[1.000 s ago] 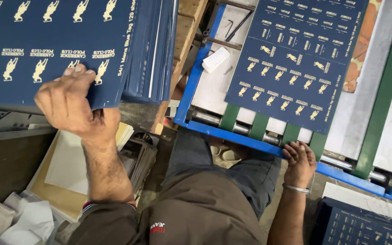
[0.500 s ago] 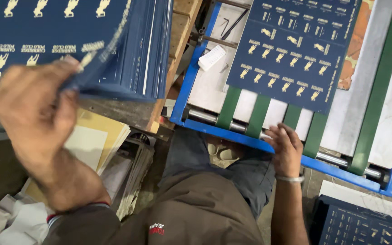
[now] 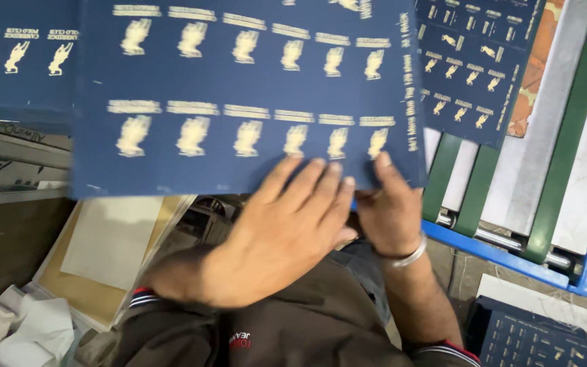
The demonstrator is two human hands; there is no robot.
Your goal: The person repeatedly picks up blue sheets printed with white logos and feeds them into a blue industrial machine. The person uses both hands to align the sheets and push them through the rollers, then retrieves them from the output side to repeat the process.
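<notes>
Four dark blue printed sheets (image 3: 246, 95) (one held, three lying about), three green conveyor belts (image 3: 558, 136), two hands (image 3: 280, 238), one silver bangle (image 3: 409, 257).

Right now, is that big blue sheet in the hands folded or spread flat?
Spread flat: the blue sheet shows full rows of gold prints, uncreased, held at its lower edge by the left hand and right hand.
</notes>
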